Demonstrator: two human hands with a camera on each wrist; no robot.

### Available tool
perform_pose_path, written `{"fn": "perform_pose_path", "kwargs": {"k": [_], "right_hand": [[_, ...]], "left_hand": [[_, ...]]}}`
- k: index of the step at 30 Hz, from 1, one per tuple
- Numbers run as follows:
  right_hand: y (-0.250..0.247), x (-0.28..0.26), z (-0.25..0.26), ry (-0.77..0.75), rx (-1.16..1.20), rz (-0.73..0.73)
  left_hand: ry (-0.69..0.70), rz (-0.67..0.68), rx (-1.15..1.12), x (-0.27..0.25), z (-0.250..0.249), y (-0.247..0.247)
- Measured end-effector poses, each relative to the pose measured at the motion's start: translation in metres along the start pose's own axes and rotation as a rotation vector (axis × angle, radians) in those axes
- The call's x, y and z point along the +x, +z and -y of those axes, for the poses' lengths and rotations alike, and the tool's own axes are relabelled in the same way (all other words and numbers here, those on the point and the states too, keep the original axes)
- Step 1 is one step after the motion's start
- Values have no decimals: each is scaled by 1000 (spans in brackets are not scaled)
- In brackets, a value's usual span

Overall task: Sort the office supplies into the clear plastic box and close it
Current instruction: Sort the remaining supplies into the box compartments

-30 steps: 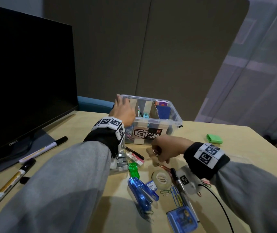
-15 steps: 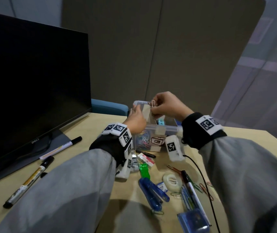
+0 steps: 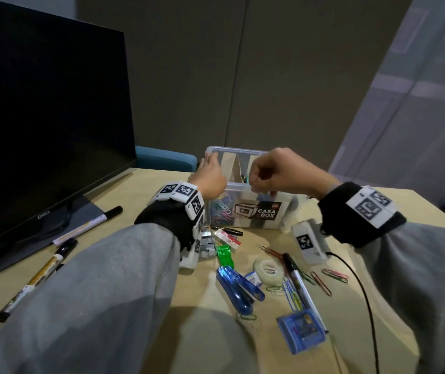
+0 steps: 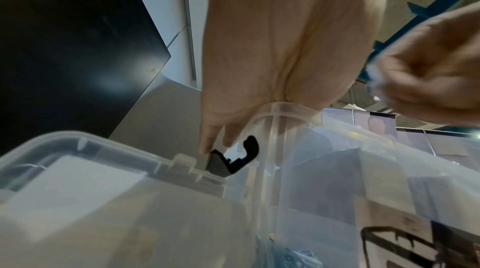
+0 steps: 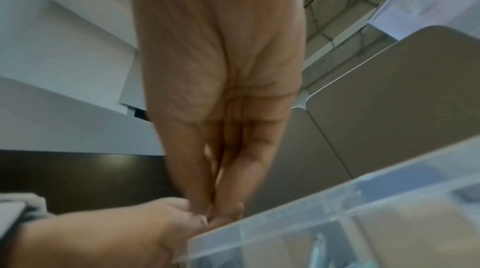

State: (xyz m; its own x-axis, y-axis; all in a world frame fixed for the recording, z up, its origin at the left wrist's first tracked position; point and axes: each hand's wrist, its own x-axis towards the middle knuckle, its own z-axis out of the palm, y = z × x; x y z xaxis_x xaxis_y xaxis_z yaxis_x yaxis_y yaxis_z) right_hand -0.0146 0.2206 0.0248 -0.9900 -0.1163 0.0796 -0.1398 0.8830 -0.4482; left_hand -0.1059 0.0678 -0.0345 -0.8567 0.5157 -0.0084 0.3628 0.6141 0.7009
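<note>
box (image 3: 253,211) stands open on desk (image 3: 145,190), far of the clutter | left hand (image 3: 210,176) grips its left rim, judged bracing it | right hand (image 3: 275,174) over box, fingertips pinched together, content not discernible, judged a drop | clips (image 3: 321,282), stapler (image 3: 237,290), tape (image 3: 268,269) unsorted nearside | lid not identified

Two readable marks
"CASA BOX" on the clear plastic box (image 3: 253,193) label; "DELL" on the monitor (image 3: 43,125) bezel, far left.

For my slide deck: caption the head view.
Left hand steadies the clear plastic box while the right hand hovers above its compartments.
</note>
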Motion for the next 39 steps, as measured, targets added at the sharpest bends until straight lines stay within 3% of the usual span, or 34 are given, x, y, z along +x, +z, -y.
{"fn": "perform_pose_path", "kwargs": {"k": [4, 7, 10, 15, 20, 39], "right_hand": [[6, -21, -16, 210, -184, 472], [31, -26, -33, 297, -504, 599], [48, -32, -46, 382, -649, 664], [49, -46, -60, 566, -537, 691], [58, -51, -60, 636, -344, 755], [65, -40, -57, 609, -145, 538]], "left_hand": [[-1, -13, 15, -1, -1, 2], [-6, -24, 29, -2, -2, 2], [-9, -28, 39, -4, -4, 1], [1, -38, 50, -3, -5, 1], [1, -44, 54, -4, -5, 1], [14, -57, 64, -3, -4, 2]]}}
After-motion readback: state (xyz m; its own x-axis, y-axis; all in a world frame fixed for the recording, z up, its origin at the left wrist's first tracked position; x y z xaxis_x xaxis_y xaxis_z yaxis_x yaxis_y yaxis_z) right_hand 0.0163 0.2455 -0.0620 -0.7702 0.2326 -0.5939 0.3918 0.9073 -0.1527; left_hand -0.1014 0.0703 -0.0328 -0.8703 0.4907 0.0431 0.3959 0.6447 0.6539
